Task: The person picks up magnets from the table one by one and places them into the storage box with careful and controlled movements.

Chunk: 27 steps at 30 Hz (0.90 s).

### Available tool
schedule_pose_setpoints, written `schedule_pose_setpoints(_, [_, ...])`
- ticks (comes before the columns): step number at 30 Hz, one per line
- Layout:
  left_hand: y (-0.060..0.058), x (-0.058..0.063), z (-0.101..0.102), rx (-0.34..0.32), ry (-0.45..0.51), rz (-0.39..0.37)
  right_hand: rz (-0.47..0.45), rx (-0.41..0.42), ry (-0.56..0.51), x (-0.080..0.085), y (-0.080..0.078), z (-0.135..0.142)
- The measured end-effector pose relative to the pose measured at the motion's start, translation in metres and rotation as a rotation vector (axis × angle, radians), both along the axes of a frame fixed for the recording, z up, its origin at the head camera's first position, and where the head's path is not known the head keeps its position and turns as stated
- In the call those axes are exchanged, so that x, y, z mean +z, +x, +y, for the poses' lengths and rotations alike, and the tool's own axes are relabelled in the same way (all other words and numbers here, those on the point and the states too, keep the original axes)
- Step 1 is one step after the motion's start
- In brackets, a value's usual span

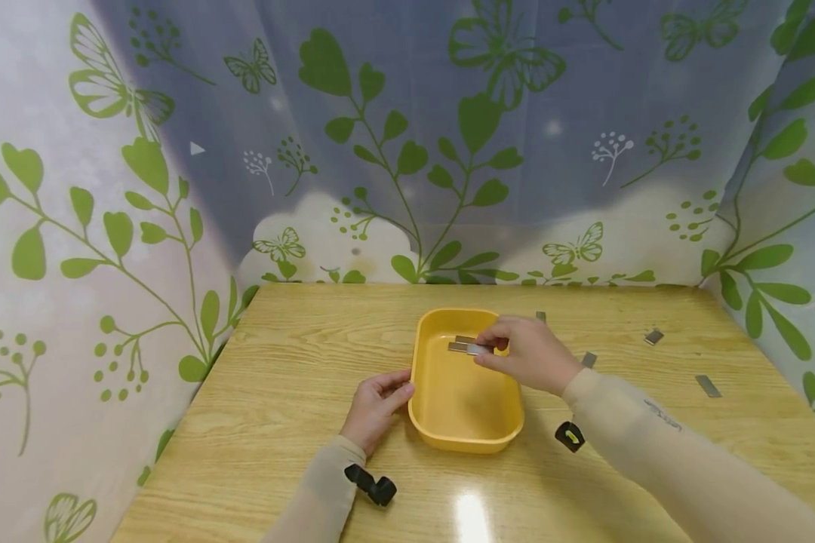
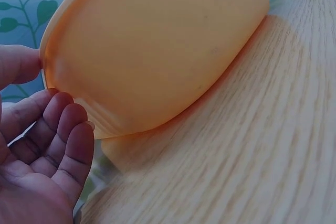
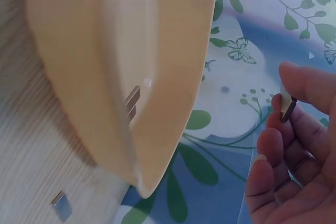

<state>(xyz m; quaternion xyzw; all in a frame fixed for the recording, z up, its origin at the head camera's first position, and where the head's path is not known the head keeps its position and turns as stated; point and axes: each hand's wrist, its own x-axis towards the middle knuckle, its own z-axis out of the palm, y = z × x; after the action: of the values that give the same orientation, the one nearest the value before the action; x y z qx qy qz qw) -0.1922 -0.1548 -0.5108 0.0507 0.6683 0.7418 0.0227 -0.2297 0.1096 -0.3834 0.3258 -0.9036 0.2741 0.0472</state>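
A yellow plastic tray stands on the wooden table. My left hand pinches its left rim; in the left wrist view the thumb and fingertips meet at the tray's edge. Over the tray's inside, my right hand pinches a small flat metal piece between thumb and fingers. Below that hand, a couple of similar metal pieces lie on the tray floor, partly covered by the hand in the head view. The right wrist view shows these pieces side by side.
Several more flat metal pieces lie loose on the table right of the tray: one behind the right hand, one by the wrist, others farther right. A leaf-patterned curtain encloses the table's back and sides.
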Motion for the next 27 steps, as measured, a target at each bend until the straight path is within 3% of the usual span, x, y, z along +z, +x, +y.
schedule_pose_setpoints(11, [0.002,0.004,-0.002,0.004,0.004,-0.002,-0.053,0.029,-0.017,-0.003,-0.017,-0.039])
schedule_pose_setpoints(18, [0.001,0.004,-0.002,-0.011,0.005,-0.003,-0.145,0.04,-0.004,-0.007,-0.031,-0.058])
schedule_pose_setpoints(27, [0.001,0.003,-0.001,-0.012,0.005,-0.016,-0.203,0.006,0.027,-0.017,-0.049,-0.066])
